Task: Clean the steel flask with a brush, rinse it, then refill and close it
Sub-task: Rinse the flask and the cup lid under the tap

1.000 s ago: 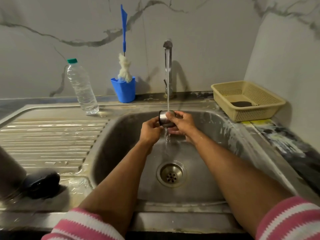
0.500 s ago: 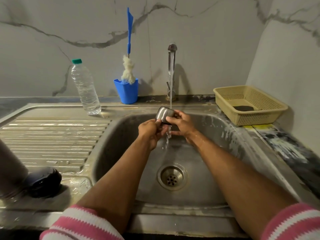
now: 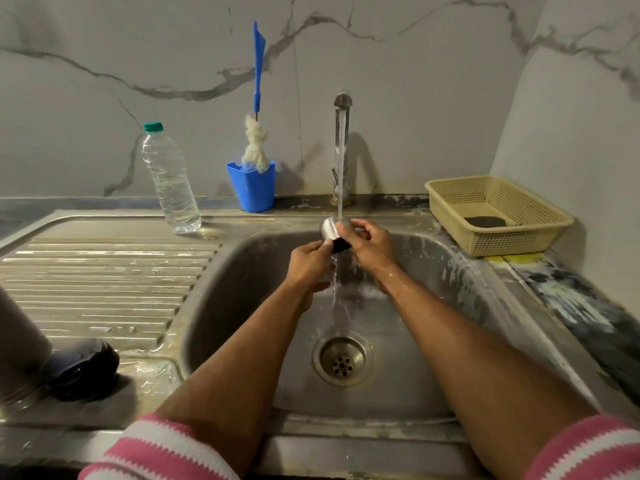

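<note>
Both hands hold the small round steel flask cap under the running tap stream, above the steel sink. Left hand fingers pinch its lower edge; right hand fingers curl around its right side.

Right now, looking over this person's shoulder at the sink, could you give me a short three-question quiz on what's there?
1. True or false: the small steel cap with a black inner part is held under running water from the tap.
2. Where does the blue-handled brush with pale bristles stand? A) yellow mesh basket B) blue plastic cup C) sink basin
3. What colour is the cap of the clear plastic bottle?

Key: 1 true; 2 B; 3 green.
</note>
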